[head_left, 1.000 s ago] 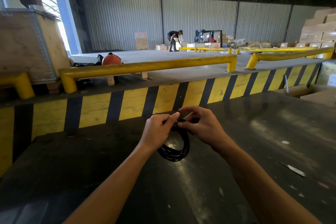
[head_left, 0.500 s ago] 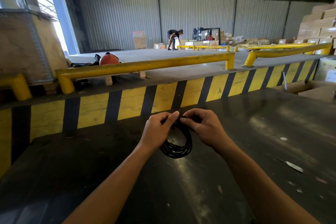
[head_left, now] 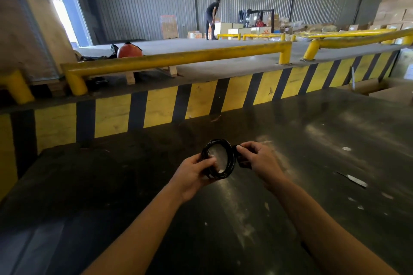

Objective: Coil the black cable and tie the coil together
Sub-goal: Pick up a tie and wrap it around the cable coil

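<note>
The black cable (head_left: 231, 158) is wound into a small round coil, held upright above the dark tabletop (head_left: 111, 185) at the middle of the view. My left hand (head_left: 193, 174) grips the coil's lower left side, thumb across the strands. My right hand (head_left: 259, 161) pinches a short black end of the cable at the coil's right edge, fingers curled around it. The loop's open centre faces me and the tabletop shows through it.
A yellow-and-black striped wall (head_left: 201, 105) rises at the table's far edge, with yellow guard rails (head_left: 174, 60) above. A thin blade-like scrap (head_left: 355, 179) and pale bits lie on the right of the table. A person (head_left: 211, 17) and a forklift (head_left: 257, 18) stand far off.
The coil has swung up from hanging below my hands to standing upright between them. My left hand moved to its lower side, my right hand to its right edge. The camera tilted down.
</note>
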The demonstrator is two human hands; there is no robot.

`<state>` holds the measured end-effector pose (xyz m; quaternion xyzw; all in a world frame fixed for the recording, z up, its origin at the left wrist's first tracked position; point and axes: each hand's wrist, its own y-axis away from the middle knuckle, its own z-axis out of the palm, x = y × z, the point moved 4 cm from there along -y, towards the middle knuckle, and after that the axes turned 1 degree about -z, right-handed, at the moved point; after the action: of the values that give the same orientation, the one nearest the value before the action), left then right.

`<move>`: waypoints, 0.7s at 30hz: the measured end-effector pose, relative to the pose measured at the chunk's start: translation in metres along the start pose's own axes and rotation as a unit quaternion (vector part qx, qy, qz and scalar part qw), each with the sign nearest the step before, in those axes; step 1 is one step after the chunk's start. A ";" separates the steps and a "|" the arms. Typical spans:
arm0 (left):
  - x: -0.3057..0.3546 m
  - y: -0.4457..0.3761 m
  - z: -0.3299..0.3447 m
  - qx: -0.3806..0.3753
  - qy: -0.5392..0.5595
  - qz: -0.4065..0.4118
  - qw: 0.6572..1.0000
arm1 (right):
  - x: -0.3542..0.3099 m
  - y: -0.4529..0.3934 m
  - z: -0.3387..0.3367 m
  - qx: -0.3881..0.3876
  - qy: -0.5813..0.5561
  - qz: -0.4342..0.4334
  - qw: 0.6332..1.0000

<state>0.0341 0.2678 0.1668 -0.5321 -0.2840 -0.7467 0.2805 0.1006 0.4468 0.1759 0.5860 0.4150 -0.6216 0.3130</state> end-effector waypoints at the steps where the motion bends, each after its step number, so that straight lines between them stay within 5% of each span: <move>1: -0.012 -0.001 -0.003 0.013 -0.014 -0.016 1.000 | 0.021 0.002 -0.007 -0.003 0.021 0.033 0.999; 4: -0.053 -0.006 -0.014 0.050 -0.128 -0.062 0.989 | 0.089 0.014 -0.046 0.015 0.153 0.124 0.980; 10: -0.130 0.004 -0.024 0.089 -0.271 -0.164 0.944 | 0.194 0.084 -0.143 -0.028 0.500 0.274 0.821; 21: -0.155 0.006 -0.006 0.037 -0.243 -0.205 0.947 | 0.235 0.118 -0.145 -0.008 0.501 0.282 0.818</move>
<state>0.0770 0.2776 0.0180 -0.6169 -0.4743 -0.6249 0.0632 0.2444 0.5434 -0.0691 0.9054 0.3364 -0.1229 0.2281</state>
